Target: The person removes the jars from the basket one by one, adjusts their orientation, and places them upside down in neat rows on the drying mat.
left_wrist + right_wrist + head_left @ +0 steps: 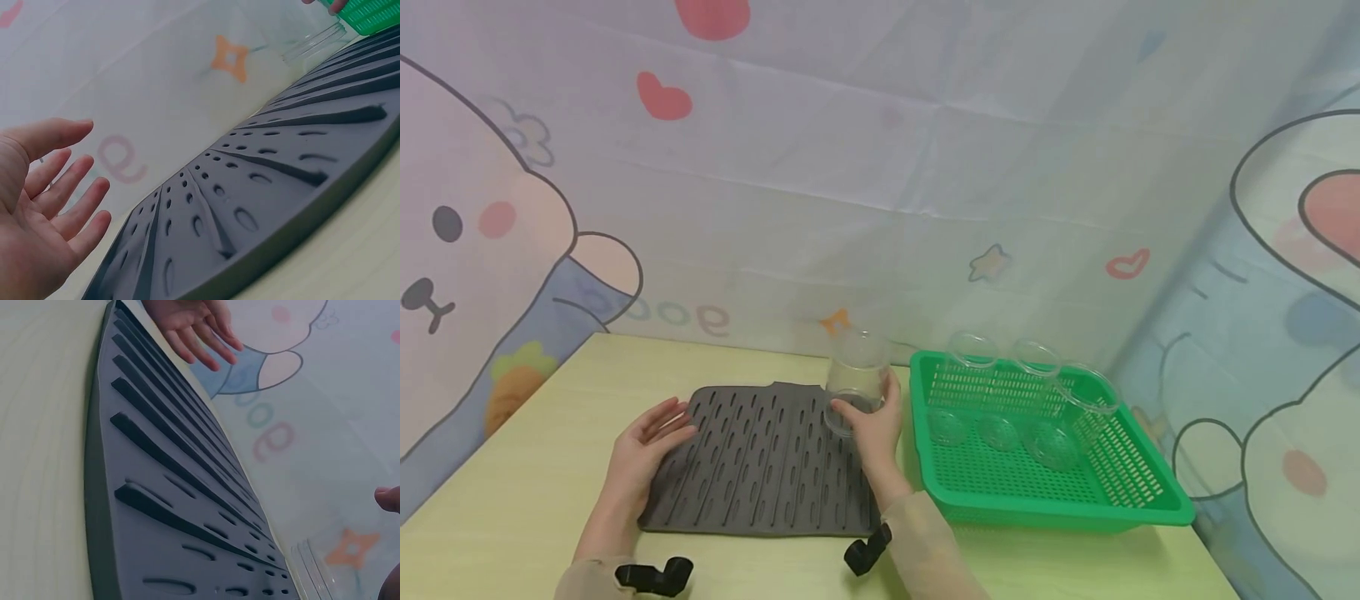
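Note:
My right hand (pixel 876 425) holds a clear glass (pixel 859 367) low on its side, thumb in front and fingers around the far side. This glass is over the back right corner of a dark grey ridged drying mat (pixel 752 467). Whether it touches the mat I cannot tell. In the right wrist view, part of the glass (pixel 312 569) shows beyond the mat's far edge. My left hand (pixel 643 450), fingers spread loosely, is beside the mat's left edge and holds nothing; in the left wrist view its palm (pixel 44 231) is visible.
A green plastic basket (pixel 1022 508) stands right of the mat. Inside it are three clear glasses, mouths upward: one at left (pixel 951 425), one in the middle (pixel 1000 429) and one at right (pixel 1052 442). Behind the pale yellow table (pixel 512 467) hangs a printed cloth (pixel 850 167).

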